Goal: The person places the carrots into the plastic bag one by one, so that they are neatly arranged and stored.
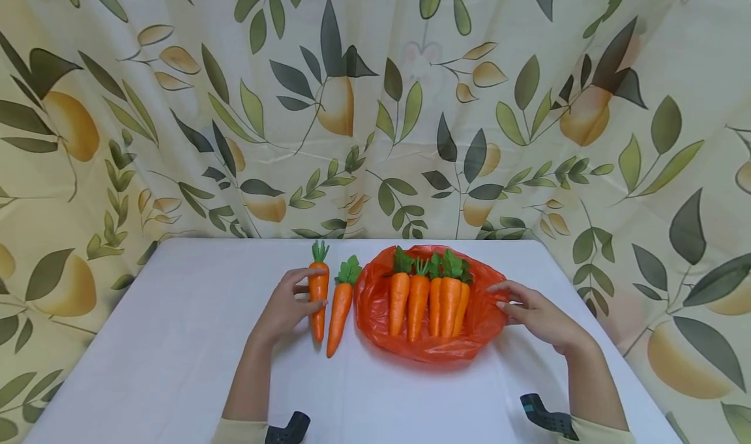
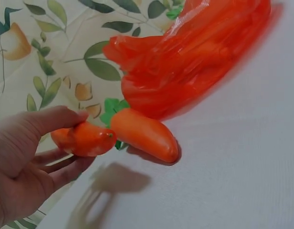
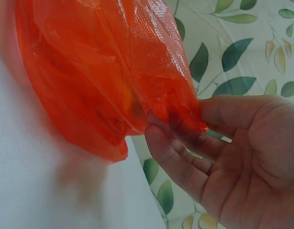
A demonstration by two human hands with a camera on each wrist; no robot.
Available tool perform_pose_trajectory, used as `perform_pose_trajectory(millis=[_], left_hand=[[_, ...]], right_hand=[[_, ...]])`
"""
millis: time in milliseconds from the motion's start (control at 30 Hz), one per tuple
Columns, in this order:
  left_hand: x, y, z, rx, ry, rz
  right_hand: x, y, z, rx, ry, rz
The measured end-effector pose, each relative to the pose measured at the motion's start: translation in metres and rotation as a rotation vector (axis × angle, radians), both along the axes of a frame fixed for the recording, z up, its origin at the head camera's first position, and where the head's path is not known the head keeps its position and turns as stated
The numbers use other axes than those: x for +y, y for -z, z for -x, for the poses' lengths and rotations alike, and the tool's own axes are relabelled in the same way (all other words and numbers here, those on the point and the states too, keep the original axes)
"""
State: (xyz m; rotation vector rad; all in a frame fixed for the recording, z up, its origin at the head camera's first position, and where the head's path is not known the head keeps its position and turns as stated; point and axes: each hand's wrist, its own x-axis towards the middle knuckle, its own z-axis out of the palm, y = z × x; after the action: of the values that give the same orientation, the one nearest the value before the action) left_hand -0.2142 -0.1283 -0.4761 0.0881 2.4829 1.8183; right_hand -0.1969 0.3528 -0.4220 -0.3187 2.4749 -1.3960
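Note:
My left hand holds an orange carrot with a thin green top, thumb on one side and fingers on the other. In the left wrist view that carrot points its tip at the camera, and a shadow falls on the cloth beneath. Just right of it lies a second carrot with leafy green. The red plastic bag is spread open, with several carrots side by side inside. At the bag's right edge, my right hand pinches the thin plastic between thumb and fingers.
A white cloth covers the table. Behind it hangs a curtain printed with leaves and fruit. Dark curved devices are worn at both wrists.

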Motion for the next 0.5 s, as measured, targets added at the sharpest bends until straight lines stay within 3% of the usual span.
perform_pose_trajectory(millis=[200,500], left_hand=[[0.001,-0.007,0.002,-0.003,-0.015,-0.011],[0.010,-0.018,0.005,0.036,0.014,-0.020]], right_hand=[[-0.002,0.001,0.001,-0.011,0.008,-0.002],[-0.002,0.002,0.000,-0.015,0.007,0.009]])
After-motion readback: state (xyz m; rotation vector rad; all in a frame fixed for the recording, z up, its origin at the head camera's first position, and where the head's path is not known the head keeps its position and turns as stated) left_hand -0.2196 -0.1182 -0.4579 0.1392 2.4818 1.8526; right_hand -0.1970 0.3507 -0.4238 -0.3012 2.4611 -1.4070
